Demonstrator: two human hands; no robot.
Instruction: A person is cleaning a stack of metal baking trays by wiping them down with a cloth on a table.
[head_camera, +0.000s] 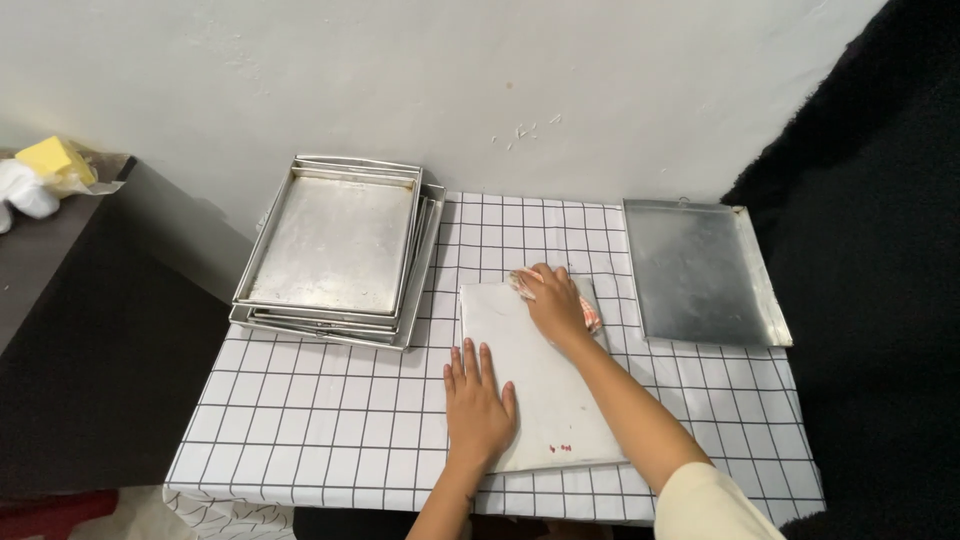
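Observation:
A white rectangular sheet (540, 385) lies in the middle of the table with the checked cloth (330, 420). My left hand (478, 405) rests flat on the sheet's near left edge, fingers apart, and holds it down. My right hand (553, 303) presses a crumpled white and red cloth (590, 310) onto the far end of the sheet. The cloth is mostly hidden under that hand.
A stack of several metal baking trays (340, 250) sits at the table's back left. A single flat metal tray (700, 270) lies at the back right. A dark shelf (40, 250) with a yellow block (55, 160) stands to the left, and dark fabric (880, 250) hangs on the right.

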